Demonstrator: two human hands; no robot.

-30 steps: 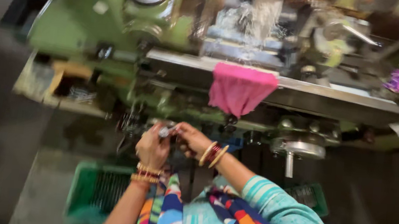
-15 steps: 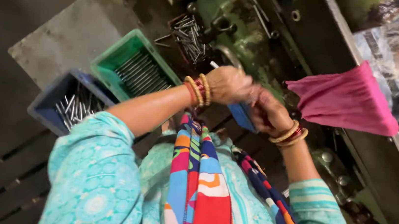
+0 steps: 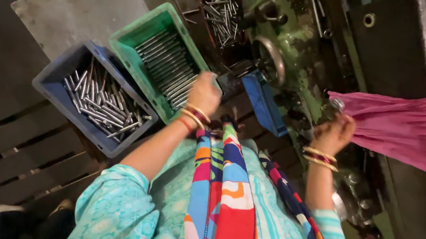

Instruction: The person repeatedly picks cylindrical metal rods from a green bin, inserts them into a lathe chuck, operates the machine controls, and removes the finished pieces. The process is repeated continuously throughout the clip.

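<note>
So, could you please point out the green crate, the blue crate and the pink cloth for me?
green crate (image 3: 143, 32): head view, on its bare inner wall above the rods.
blue crate (image 3: 59, 74): head view, on its near-left wall.
pink cloth (image 3: 401, 131): head view, on the middle of the hanging fabric.

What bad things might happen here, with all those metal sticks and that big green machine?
The long colourful scarf hangs close to the green machine and might catch on its handwheel. The left hand is at the edge of the green crate, so rod ends could poke it. The right hand nears oily machine parts beside the pink cloth.
</note>
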